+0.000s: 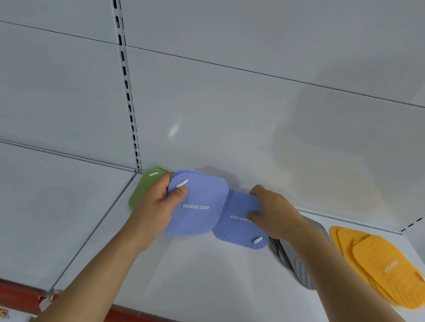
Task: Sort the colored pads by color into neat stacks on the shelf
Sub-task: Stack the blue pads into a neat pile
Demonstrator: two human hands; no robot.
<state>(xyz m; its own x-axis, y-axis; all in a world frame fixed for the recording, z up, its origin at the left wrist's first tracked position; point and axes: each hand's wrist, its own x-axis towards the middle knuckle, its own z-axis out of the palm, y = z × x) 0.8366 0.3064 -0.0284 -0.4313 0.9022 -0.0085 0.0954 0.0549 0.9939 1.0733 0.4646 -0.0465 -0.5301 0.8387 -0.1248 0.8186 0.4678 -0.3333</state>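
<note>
Shelf (198, 280): white, with the pads spread along its back edge against the wall.

Yellow pads (385, 268): loose fanned pile at far right, long axis running from back-left to front-right.

Grey pads (297, 265): mostly hidden under the right forearm; count not readable.

Blue pads (198, 207): small bunch gripped at its left edge by the left hand (157, 202), thumb curled over the top; lettering upright, white tab toward the back.

Single blue pad (239, 223): pinched by the right hand (274, 215), lettering upside down, tab toward the front, overlapping the bunch's right edge.

Green pad (141, 186): behind the left hand, at the shelf corner.

Judged step: gathering blues. Next move probably calls for turning the single pad to match, then squaring edges.
</note>
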